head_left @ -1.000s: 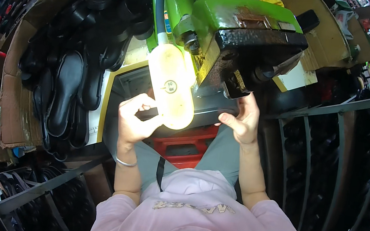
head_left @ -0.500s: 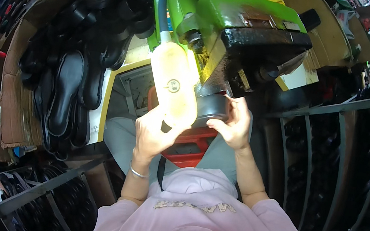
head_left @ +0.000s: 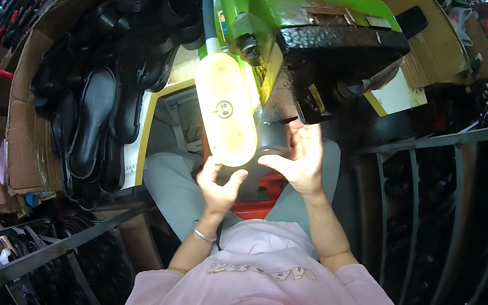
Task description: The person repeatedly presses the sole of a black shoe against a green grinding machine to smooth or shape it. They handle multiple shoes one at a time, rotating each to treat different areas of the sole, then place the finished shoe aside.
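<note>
A black shoe sole [head_left: 273, 138], slightly blurred and partly hidden by the lamp, sits under the working head of a green machine [head_left: 337, 2]. My right hand [head_left: 304, 160] grips its right side, with the thumb on the near side and the fingers beyond. Below the lamp's lower end is my left hand [head_left: 217, 189], its thumb and fingers spread apart and some fingertips close behind the lamp. No held object shows in it. The bright oval lamp [head_left: 225, 109] hangs in front of the machine on a grey-blue cable.
A cardboard box [head_left: 32, 148] at the left is heaped with black soles [head_left: 93, 122]. Metal racks [head_left: 464, 140] with dark items stand on the right, and another rack [head_left: 55, 254] at lower left. A red stool [head_left: 251, 208] shows between my legs. Another box [head_left: 432, 32] lies behind the machine.
My left hand has moved down and slightly right, away from the lamp, its fingers spreading. My right hand has shifted a little left with the sole. The view has tilted slightly.
</note>
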`<state>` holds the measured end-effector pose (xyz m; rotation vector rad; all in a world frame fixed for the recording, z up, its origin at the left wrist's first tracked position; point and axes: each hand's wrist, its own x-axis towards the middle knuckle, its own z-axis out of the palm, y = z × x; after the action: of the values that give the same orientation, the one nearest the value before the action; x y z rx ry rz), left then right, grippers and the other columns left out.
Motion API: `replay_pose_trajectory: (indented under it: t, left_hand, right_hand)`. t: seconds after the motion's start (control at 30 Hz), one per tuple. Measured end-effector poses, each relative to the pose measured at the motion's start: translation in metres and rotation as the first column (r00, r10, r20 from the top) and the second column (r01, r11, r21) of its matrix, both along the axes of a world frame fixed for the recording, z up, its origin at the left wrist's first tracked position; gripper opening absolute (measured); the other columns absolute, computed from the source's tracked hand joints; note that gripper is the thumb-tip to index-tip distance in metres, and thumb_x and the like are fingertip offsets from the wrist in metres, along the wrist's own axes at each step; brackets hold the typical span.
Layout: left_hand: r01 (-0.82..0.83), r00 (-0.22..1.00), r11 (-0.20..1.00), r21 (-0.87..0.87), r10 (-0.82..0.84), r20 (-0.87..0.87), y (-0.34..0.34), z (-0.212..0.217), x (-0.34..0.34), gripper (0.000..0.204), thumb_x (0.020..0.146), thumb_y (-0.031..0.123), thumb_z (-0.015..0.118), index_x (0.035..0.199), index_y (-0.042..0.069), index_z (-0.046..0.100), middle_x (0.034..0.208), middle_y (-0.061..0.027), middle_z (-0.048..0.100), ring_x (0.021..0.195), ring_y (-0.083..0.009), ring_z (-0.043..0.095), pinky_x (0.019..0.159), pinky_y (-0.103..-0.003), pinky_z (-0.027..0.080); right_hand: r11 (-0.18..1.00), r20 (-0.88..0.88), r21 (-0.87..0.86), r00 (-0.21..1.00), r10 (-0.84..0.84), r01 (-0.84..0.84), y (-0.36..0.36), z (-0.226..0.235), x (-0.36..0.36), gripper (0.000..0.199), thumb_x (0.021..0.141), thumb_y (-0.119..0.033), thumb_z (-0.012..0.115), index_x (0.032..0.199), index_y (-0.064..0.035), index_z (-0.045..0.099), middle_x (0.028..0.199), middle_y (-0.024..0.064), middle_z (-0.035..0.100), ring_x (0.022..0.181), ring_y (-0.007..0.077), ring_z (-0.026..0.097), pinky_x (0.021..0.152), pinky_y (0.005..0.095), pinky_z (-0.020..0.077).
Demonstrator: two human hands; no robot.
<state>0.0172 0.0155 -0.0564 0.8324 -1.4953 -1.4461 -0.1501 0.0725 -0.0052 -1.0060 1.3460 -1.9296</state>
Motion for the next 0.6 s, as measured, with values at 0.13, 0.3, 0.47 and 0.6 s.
replay_pose_trajectory:
  t: [0.13,0.3,0.47,0.6]
  left_hand:
    - [-0.067,0.986,0.992,0.103,0.082,-0.145,0.025,-0.036,-0.010,0.046,0.083,0.021,0.077,0.113,-0.003,0.051,0.105,-0.0097,0.061,0.097,-0.0160,0.059,0.088,-0.028,0.047]
    - [0.023,0.998,0.999,-0.030,-0.024,-0.050,0.020,-0.023,0.006,0.047,0.081,0.014,0.077,0.117,-0.003,0.051,0.107,-0.0107,0.058,0.098,-0.0184,0.058,0.086,-0.030,0.048]
    - [0.042,0.943,0.907,-0.420,0.103,0.316,0.005,0.019,0.052,0.041,0.074,0.004,0.075,0.111,0.000,0.058,0.109,-0.0161,0.057,0.104,-0.0266,0.056,0.086,-0.034,0.048]
    - [-0.033,0.771,0.651,-0.758,0.499,0.396,-0.044,0.049,0.082,0.035,0.071,0.000,0.072,0.105,0.004,0.063,0.111,-0.0144,0.057,0.106,-0.0336,0.054,0.094,-0.043,0.042]
  right_hand:
    - [0.999,-0.062,0.021,0.997,0.049,-0.047,-0.001,-0.007,0.005,0.085,0.063,0.010,0.082,0.133,-0.0010,0.035,0.111,0.0120,0.055,0.099,0.0171,0.059,0.077,0.0253,0.0541]
    - [0.935,-0.306,0.344,0.932,0.194,-0.082,0.023,0.036,-0.007,0.062,0.064,0.001,0.085,0.119,0.0007,0.054,0.112,0.0078,0.058,0.102,0.0133,0.058,0.078,0.0263,0.0529]
    - [0.941,-0.522,0.201,0.842,-0.134,0.274,0.073,0.080,-0.067,0.051,0.056,0.002,0.085,0.100,-0.0006,0.060,0.098,0.0081,0.060,0.090,0.0200,0.059,0.081,0.0296,0.0488]
    - [0.903,-0.708,-0.082,0.613,-0.351,0.422,0.028,0.037,-0.157,0.045,0.068,0.014,0.071,0.109,0.0031,0.057,0.110,0.0112,0.061,0.103,0.0209,0.058,0.091,0.0307,0.0459]
